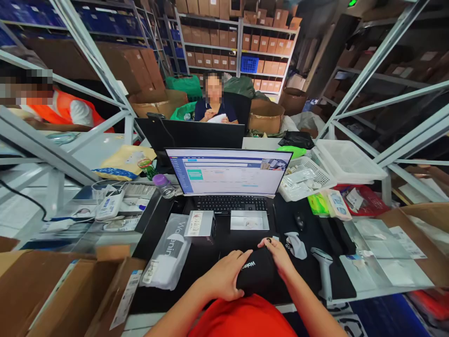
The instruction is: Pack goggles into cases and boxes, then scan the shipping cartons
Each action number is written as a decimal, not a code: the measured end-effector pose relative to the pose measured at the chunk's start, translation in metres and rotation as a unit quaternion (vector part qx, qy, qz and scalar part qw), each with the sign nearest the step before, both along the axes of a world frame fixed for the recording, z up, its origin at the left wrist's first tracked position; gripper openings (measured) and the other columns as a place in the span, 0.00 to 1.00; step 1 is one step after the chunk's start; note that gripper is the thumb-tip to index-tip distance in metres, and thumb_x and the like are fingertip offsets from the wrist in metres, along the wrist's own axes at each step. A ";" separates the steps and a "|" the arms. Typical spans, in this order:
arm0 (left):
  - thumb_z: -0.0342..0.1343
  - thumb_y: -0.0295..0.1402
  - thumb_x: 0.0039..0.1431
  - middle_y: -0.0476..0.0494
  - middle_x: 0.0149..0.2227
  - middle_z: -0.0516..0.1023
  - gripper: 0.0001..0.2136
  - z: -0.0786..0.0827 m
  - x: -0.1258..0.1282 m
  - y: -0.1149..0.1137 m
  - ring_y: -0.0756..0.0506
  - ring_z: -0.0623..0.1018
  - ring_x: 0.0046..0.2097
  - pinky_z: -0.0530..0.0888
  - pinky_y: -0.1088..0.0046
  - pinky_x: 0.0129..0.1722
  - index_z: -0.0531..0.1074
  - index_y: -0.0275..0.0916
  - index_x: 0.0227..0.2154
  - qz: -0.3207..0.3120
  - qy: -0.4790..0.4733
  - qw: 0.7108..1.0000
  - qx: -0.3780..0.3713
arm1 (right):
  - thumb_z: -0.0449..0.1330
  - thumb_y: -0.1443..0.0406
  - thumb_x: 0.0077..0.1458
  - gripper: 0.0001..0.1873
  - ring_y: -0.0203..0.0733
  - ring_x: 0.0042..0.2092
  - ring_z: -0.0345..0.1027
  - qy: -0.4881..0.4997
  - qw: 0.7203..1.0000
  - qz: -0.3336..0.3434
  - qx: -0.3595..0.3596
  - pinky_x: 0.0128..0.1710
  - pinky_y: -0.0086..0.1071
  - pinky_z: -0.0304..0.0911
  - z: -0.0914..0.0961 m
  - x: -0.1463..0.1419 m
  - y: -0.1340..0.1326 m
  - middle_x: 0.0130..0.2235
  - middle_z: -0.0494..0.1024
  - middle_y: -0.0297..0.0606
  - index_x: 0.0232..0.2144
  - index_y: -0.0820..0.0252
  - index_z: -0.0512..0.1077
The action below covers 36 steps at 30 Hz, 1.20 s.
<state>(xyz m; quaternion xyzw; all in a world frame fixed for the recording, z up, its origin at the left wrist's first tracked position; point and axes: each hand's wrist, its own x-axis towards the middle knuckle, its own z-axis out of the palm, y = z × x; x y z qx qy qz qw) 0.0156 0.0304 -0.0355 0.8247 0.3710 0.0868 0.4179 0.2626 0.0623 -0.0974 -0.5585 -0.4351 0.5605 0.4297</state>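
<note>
My left hand (224,276) and my right hand (277,255) both clasp a black pouch (257,274) with white lettering, held low over the black desk mat (210,255) close to my body. My left fingers wrap its left side; my right fingers curl over its top right edge. A clear plastic bag (170,255) with a white item lies to the left. Two small grey boxes (201,223) (249,220) rest in front of the keyboard (228,204). A grey barcode scanner (324,269) lies to the right.
A lit monitor (228,171) stands behind the keyboard. White baskets (347,161) sit at the right, open cardboard boxes (63,290) at the left. Two other people sit beyond the desk. Metal shelf frames (379,61) flank both sides.
</note>
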 end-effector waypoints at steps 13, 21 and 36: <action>0.69 0.29 0.42 0.33 0.68 0.60 0.52 -0.041 0.059 0.006 0.31 0.62 0.66 0.56 0.44 0.67 0.49 0.49 0.70 -0.053 0.095 0.975 0.192 | 0.71 0.42 0.41 0.55 0.57 0.62 0.64 -0.065 0.995 0.072 0.023 0.62 0.48 0.60 -0.005 0.050 -0.072 0.63 0.68 0.48 0.66 0.51 0.56; 0.54 0.37 0.64 0.28 0.65 0.61 0.31 -0.091 0.040 0.033 0.33 0.63 0.67 0.65 0.46 0.65 0.51 0.38 0.67 0.278 -0.044 0.933 0.223 | 0.67 0.50 0.51 0.35 0.57 0.65 0.60 -0.213 0.968 -0.074 0.113 0.66 0.52 0.54 0.006 0.097 -0.069 0.62 0.67 0.48 0.57 0.53 0.63; 0.46 0.25 0.66 0.32 0.71 0.53 0.10 -0.143 0.027 0.067 0.38 0.63 0.69 0.66 0.56 0.65 0.74 0.37 0.38 0.318 -0.060 0.932 0.165 | 0.59 0.49 0.60 0.29 0.56 0.67 0.59 -0.203 0.960 -0.109 0.159 0.66 0.54 0.55 0.030 0.132 -0.042 0.67 0.62 0.48 0.59 0.51 0.63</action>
